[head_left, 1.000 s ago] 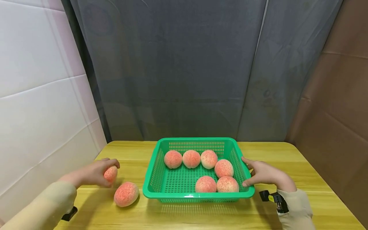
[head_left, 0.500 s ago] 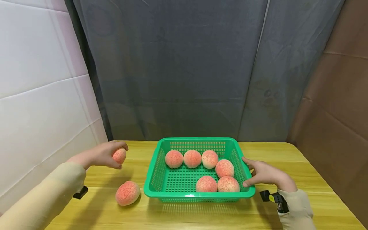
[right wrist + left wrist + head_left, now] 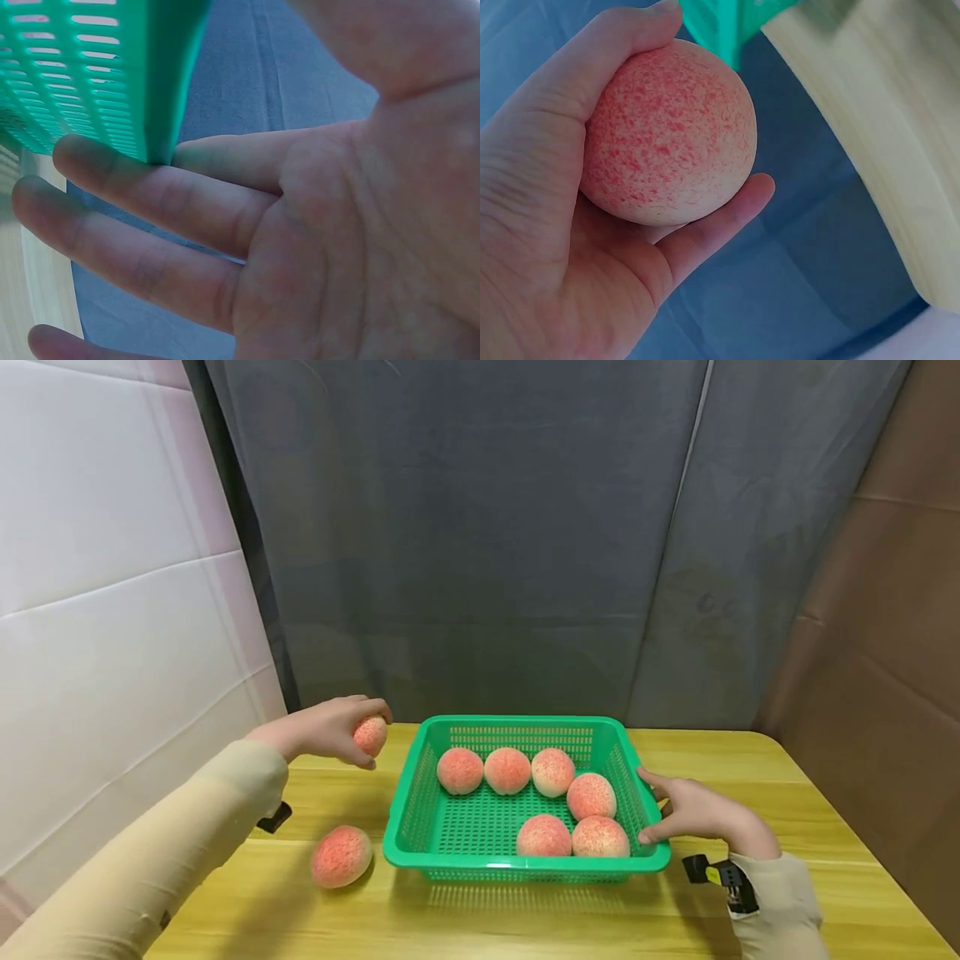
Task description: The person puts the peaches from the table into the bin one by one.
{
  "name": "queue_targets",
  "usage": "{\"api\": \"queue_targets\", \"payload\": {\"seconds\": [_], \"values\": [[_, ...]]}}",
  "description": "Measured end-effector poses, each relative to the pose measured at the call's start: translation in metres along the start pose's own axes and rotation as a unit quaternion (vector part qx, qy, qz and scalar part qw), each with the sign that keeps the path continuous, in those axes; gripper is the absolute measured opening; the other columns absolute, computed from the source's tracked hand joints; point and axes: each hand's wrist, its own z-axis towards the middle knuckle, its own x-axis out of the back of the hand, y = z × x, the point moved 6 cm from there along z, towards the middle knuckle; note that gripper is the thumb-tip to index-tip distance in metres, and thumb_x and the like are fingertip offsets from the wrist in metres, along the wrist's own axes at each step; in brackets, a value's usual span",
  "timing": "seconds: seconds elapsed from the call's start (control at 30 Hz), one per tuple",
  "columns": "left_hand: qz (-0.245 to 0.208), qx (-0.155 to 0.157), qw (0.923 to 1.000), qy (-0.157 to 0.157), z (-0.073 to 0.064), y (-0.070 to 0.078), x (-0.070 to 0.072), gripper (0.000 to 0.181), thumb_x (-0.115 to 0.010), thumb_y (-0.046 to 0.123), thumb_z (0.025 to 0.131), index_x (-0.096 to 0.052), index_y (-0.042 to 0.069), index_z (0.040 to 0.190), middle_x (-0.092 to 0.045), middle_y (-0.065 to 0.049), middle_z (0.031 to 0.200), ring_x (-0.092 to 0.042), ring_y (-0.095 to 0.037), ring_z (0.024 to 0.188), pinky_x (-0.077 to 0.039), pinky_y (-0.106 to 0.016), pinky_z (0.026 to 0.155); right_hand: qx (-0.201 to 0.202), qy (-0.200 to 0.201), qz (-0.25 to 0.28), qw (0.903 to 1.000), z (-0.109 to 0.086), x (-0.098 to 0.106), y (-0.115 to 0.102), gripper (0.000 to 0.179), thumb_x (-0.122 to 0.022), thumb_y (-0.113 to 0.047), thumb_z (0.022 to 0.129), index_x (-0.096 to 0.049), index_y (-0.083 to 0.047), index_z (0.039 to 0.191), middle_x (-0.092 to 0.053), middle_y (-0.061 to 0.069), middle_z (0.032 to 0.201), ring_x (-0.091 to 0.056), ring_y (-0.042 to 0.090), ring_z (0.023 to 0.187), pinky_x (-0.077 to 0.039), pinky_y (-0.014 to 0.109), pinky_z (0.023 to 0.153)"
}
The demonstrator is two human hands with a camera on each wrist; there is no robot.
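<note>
My left hand holds a peach above the table, left of the basket's far left corner. In the left wrist view this peach is speckled red over pale skin, with the thumb on one side and a finger along the other. A green plastic basket has several peaches inside. My right hand touches its right rim; in the right wrist view the fingers lie fairly straight under the rim and against the slotted wall. Another peach lies on the table, left of the basket.
The peaches in the basket stand in a row at the back and a group at the right and front right. All stands on a yellow wooden table. Grey cloth hangs behind, white panels left, brown right.
My left hand has lifted the peach and carried it right and away from me, closer to the basket. The right hand stays at the basket's right rim.
</note>
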Motion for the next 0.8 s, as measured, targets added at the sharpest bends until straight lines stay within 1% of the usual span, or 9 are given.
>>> {"api": "queue_targets", "payload": {"seconds": [0.17,0.3,0.43,0.6,0.8], "values": [[-0.009,-0.008,0.9999,-0.005,0.019,0.019,-0.001,0.051,-0.082,0.025,0.071,-0.058,0.02,0.115,-0.057,0.0,0.106,-0.054,-0.019,0.09,-0.047,-0.038,0.076,0.002,-0.001,-0.004,1.0,0.0,0.001,0.0,0.106,-0.081,-0.024,0.079,-0.01,0.017,0.146,-0.054,0.033,0.123,-0.066,0.031,0.091,-0.053,0.035,0.073],[-0.012,-0.016,0.9997,-0.014,0.033,0.035,-0.003,0.052,-0.083,0.026,0.07,-0.058,0.021,0.115,-0.056,0.002,0.104,-0.053,-0.018,0.087,-0.047,-0.035,0.073,0.006,-0.004,-0.009,0.9999,0.0,0.001,-0.001,0.106,-0.081,-0.025,0.08,-0.01,0.018,0.145,-0.054,0.034,0.122,-0.067,0.03,0.091,-0.053,0.034,0.073],[-0.002,-0.037,0.999,-0.026,0.05,0.055,-0.007,0.053,-0.082,0.025,0.07,-0.057,0.022,0.116,-0.054,0.002,0.105,-0.054,-0.017,0.084,-0.048,-0.033,0.07,0.009,0.0,-0.011,0.9999,-0.001,0.004,-0.002,0.106,-0.08,-0.026,0.08,-0.01,0.019,0.144,-0.054,0.034,0.121,-0.067,0.029,0.091,-0.053,0.034,0.073],[0.018,-0.058,0.9965,-0.058,0.067,0.074,-0.021,0.052,-0.077,0.023,0.072,-0.055,0.024,0.118,-0.052,0.003,0.108,-0.053,-0.015,0.084,-0.047,-0.032,0.07,0.007,0.0,-0.001,1.0,-0.001,0.002,-0.001,0.106,-0.081,-0.024,0.079,-0.01,0.018,0.145,-0.054,0.034,0.122,-0.066,0.03,0.091,-0.053,0.034,0.073],[0.029,-0.081,0.9927,-0.085,0.08,0.097,-0.044,0.053,-0.074,0.019,0.071,-0.055,0.025,0.12,-0.051,0.005,0.11,-0.053,-0.014,0.085,-0.047,-0.031,0.071,0.005,-0.002,0.002,1.0,-0.004,0.0,0.001,0.104,-0.081,-0.022,0.079,-0.011,0.017,0.145,-0.054,0.033,0.122,-0.066,0.03,0.091,-0.053,0.034,0.074]]}}
